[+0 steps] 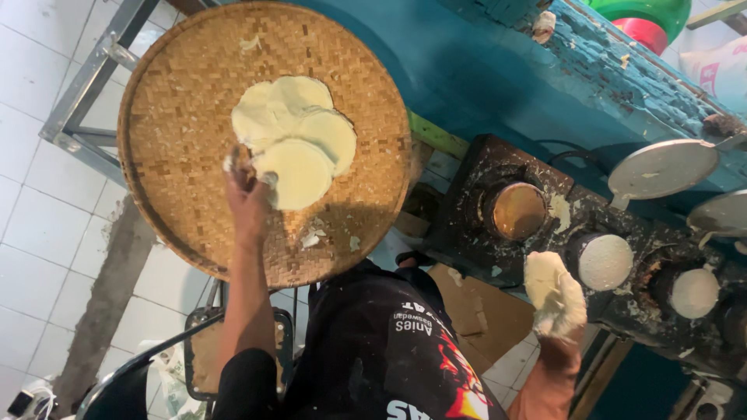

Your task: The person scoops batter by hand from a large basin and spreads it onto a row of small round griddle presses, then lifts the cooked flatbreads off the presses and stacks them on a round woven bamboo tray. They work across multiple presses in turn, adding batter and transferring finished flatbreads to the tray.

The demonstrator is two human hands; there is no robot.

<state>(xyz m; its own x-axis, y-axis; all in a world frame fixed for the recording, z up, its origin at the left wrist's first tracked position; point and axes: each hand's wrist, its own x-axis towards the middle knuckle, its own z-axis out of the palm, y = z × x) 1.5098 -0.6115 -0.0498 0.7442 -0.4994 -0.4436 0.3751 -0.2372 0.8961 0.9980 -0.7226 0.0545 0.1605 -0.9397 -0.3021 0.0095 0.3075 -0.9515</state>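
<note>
My left hand (247, 196) reaches onto a round woven bamboo tray (187, 117) and touches the edge of the nearest of several thin pale dough discs (299, 136) that overlap in the tray's middle. My right hand (554, 299), coated in whitish batter, hovers in front of a blackened stove (498, 257) with small round moulds. One mould (517, 210) looks brown and bare; two others (605, 261) hold white batter.
Two round metal lids (661, 168) hang open behind the moulds. A teal wooden surface (498, 70) with peeling paint runs behind the stove. A metal frame (85, 93) stands on the white tiled floor at left. Scraps of dough (313, 238) lie on the tray.
</note>
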